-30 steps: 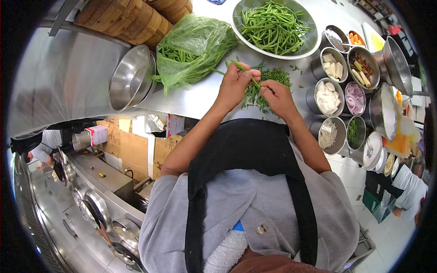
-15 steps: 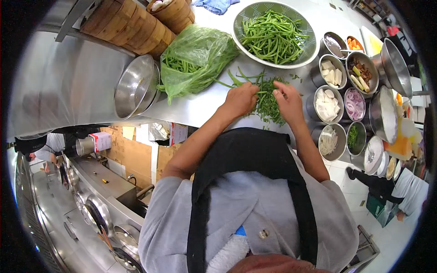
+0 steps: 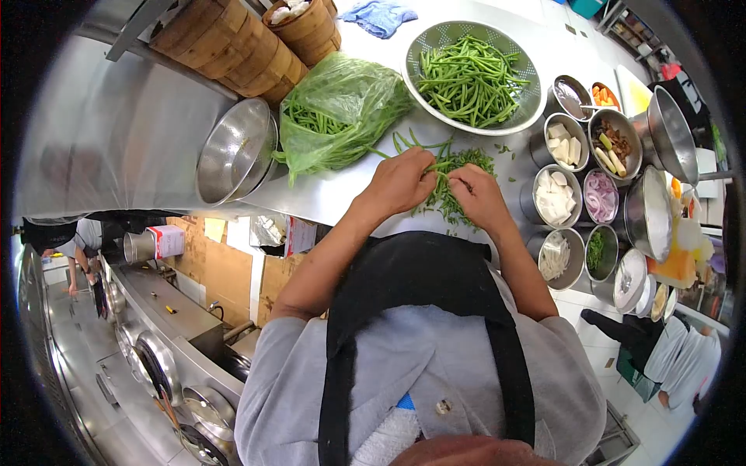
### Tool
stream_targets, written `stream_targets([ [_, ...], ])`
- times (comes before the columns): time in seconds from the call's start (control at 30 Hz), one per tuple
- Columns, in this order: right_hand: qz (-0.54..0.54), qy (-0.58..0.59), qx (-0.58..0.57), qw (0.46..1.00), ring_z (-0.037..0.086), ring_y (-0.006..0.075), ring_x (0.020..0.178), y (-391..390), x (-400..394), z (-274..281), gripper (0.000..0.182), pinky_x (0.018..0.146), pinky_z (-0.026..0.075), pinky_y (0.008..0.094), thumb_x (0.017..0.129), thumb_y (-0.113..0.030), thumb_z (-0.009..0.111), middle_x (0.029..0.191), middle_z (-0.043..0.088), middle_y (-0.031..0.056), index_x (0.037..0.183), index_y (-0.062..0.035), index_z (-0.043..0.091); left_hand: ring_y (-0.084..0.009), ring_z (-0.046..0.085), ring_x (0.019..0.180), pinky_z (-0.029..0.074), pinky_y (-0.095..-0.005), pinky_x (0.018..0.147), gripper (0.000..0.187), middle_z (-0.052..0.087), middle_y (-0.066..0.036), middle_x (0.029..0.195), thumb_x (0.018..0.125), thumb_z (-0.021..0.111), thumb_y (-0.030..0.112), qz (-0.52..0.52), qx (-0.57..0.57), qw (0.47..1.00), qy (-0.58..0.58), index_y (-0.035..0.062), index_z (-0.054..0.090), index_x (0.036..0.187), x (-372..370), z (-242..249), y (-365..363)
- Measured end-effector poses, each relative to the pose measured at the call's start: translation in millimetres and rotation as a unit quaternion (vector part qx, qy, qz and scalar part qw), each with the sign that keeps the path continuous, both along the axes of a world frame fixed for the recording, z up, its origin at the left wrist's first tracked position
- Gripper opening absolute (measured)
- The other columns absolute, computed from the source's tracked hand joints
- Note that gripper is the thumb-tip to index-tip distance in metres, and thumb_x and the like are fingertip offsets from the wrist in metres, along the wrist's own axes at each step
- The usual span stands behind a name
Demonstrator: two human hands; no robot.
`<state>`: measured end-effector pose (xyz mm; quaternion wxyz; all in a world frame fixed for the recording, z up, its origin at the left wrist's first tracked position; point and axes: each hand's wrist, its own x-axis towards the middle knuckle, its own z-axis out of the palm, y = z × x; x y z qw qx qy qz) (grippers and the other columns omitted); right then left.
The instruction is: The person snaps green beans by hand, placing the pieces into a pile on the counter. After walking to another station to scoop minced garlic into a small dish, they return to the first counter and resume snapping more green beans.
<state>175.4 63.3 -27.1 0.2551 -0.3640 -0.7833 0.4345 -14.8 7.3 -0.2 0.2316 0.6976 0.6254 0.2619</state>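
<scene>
gripping green beans (image 3: 440, 167) with left hand (image 3: 401, 181) and right hand (image 3: 480, 196).

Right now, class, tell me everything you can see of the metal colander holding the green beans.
The colander is a round, shallow bowl of shiny perforated metal with a plain rim. It stands upright on the steel counter, far side from the person, heaped with long green beans. A green plastic bag of beans lies beside it on the left; small steel containers stand at its right. Neither hand touches it.
</scene>
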Motion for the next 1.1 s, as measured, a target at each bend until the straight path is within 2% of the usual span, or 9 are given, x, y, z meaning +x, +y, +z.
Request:
stream_targets([
  [0.23, -0.069, 0.081, -0.016, 0.994, 0.055, 0.0207, 0.060, -3.3, -5.2, -13.1, 0.015, 0.057, 0.044, 0.0320, 0.081, -0.012, 0.056, 0.072, 0.060, 0.0092, 0.086, -0.0007, 0.065, -0.0391, 0.056, 0.079, 0.045, -0.0424, 0.067, 0.022, 0.057, -0.018, 0.084, 0.088, 0.058, 0.024, -0.025, 0.020, 0.999, -0.020, 0.0024, 0.055, 0.089, -0.5, -11.1, -4.5],
  [0.33, -0.121, 0.157, -0.260, 0.945, 0.056, 0.0181, 0.062, 9.8, 4.9, -18.2, 0.016, 0.057, 0.044, 0.0302, 0.081, -0.013, 0.056, 0.072, 0.061, 0.0066, 0.087, -0.0005, 0.065, -0.0322, 0.059, 0.072, 0.045, -0.0399, 0.064, 0.019, 0.058, -0.015, 0.076, 0.091, 0.055, 0.021, 0.067, -0.065, 0.994, -0.063, 0.0023, 0.052, 0.089, -5.1, -18.1, -1.3],
  [0.43, -0.046, 0.122, -0.123, 0.984, 0.056, 0.0202, 0.067, -0.5, -5.5, -22.4, 0.019, 0.062, 0.045, 0.0307, 0.083, -0.014, 0.054, 0.075, 0.061, 0.0071, 0.087, 0.0010, 0.065, -0.0215, 0.060, 0.067, 0.045, -0.0346, 0.061, 0.021, 0.059, -0.012, 0.074, 0.094, 0.052, 0.023, 0.118, -0.069, 0.949, -0.284, 0.0026, 0.051, 0.092, -5.4, -30.8, -2.8],
  [0.6, 0.043, 0.001, -0.069, 0.997, 0.060, 0.0221, 0.071, -6.6, -9.1, -11.1, 0.020, 0.064, 0.046, 0.0329, 0.082, -0.016, 0.054, 0.075, 0.061, 0.0105, 0.085, -0.0008, 0.067, -0.0163, 0.059, 0.067, 0.046, -0.0319, 0.062, 0.021, 0.060, -0.010, 0.077, 0.094, 0.054, 0.023, 0.112, -0.036, 0.949, -0.292, 0.0023, 0.049, 0.096, -2.6, -29.9, -4.4],
  [0.73, -0.072, -0.034, -0.056, 0.995, 0.061, 0.0212, 0.067, 0.8, -11.0, -21.5, 0.022, 0.065, 0.047, 0.0318, 0.080, -0.017, 0.053, 0.072, 0.063, 0.0095, 0.085, -0.0031, 0.069, -0.0121, 0.053, 0.068, 0.046, -0.0270, 0.066, 0.017, 0.056, -0.004, 0.073, 0.095, 0.052, 0.019, 0.088, 0.055, 0.969, -0.223, 0.0024, 0.049, 0.094, 11.8, -3.7, -17.1],
  [0.8, -0.144, -0.001, -0.190, 0.971, 0.062, 0.0213, 0.066, 11.4, -7.0, -31.5, 0.023, 0.065, 0.048, 0.0317, 0.080, -0.018, 0.053, 0.070, 0.064, 0.0085, 0.085, -0.0044, 0.071, -0.0120, 0.052, 0.065, 0.043, -0.0255, 0.059, 0.013, 0.058, -0.008, 0.084, 0.092, 0.050, 0.016, 0.168, 0.035, 0.937, -0.304, 0.0032, 0.049, 0.094, 1.9, 15.3, -13.0],
  [0.87, -0.147, 0.015, -0.132, 0.980, 0.062, 0.0211, 0.076, 10.5, -6.7, -30.1, 0.024, 0.072, 0.048, 0.0311, 0.079, -0.014, 0.055, 0.084, 0.066, 0.0099, 0.095, -0.0051, 0.070, -0.0167, 0.055, 0.067, 0.045, -0.0310, 0.060, 0.015, 0.058, -0.009, 0.078, 0.090, 0.050, 0.015, 0.142, 0.030, 0.894, -0.424, 0.0020, 0.048, 0.098, -23.9, 24.7, -7.4],
  [1.0, -0.118, 0.069, -0.034, 0.990, 0.061, 0.0217, 0.087, 3.8, -10.7, -31.0, 0.028, 0.078, 0.047, 0.0308, 0.078, -0.010, 0.056, 0.099, 0.064, 0.0125, 0.104, -0.0045, 0.067, -0.0186, 0.058, 0.070, 0.048, -0.0331, 0.064, 0.017, 0.062, -0.011, 0.088, 0.086, 0.054, 0.015, 0.082, -0.018, 0.988, -0.126, 0.0046, 0.057, 0.098, -48.0, -24.0, 3.9],
  [1.1, -0.090, 0.062, -0.043, 0.993, 0.060, 0.0235, 0.089, 4.5, -9.0, -38.7, 0.030, 0.080, 0.047, 0.0317, 0.079, -0.009, 0.056, 0.102, 0.063, 0.0135, 0.107, -0.0042, 0.066, -0.0368, 0.062, 0.078, 0.048, -0.0457, 0.070, 0.024, 0.065, -0.019, 0.084, 0.083, 0.056, 0.019, 0.030, -0.056, 0.997, 0.053, 0.0111, 0.061, 0.105, -26.8, -48.2, 3.8],
])
